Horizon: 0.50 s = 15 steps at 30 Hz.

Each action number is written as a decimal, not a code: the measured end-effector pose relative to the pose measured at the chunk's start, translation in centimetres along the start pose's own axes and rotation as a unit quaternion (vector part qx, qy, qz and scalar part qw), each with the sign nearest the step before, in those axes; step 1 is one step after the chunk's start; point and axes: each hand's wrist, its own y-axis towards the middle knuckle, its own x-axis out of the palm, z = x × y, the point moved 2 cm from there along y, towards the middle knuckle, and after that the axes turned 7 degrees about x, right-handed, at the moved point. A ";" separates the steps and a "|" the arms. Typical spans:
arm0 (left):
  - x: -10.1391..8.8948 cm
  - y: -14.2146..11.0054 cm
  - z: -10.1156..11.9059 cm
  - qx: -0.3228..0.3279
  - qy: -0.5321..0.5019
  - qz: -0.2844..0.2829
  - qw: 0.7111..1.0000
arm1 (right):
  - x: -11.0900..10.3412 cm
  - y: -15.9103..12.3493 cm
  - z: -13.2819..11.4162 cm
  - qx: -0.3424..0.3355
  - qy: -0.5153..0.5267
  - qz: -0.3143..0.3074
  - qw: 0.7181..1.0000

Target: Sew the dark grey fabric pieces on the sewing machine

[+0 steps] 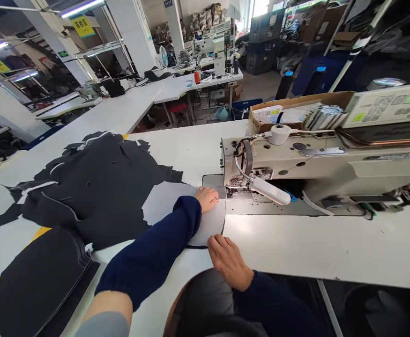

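A light grey fabric panel point(210, 224) with a dark edge lies on the white table, its far side at the needle area of a sewing machine point(247, 161). My left hand point(208, 199) rests on the panel just left of the presser foot, fingers closed and pressed together on the cloth. Nearer to me, my right hand point(230, 262) has curled fingers at the panel's front right edge, pinching it. The needle tip itself is too small to make out. A white lamp head point(271, 191) hangs in front of the machine arm.
Dark fabric pieces point(102, 182) are heaped on the left, beside a stack of cut dark panels point(39, 281). Behind the machine stands a cardboard box point(254, 122) of supplies. A control panel point(391, 105) sits on the machine. Further tables with another sewing machine point(219, 54) stand beyond.
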 end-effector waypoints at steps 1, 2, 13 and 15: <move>0.0 0.5 -0.1 -0.002 0.001 0.002 1.000 | 0.2 0.1 0.4 0.002 -0.002 -0.003 1.000; 0.0 1.0 -0.2 -0.003 0.001 0.003 1.000 | 0.3 0.2 0.8 0.004 -0.003 -0.005 1.000; -1.2 4.9 0.2 0.011 0.021 0.002 1.000 | 0.5 1.4 4.1 0.017 -0.015 0.009 1.000; -1.5 4.9 0.4 0.022 0.026 0.005 0.999 | 0.6 1.4 4.1 0.017 -0.019 0.011 1.000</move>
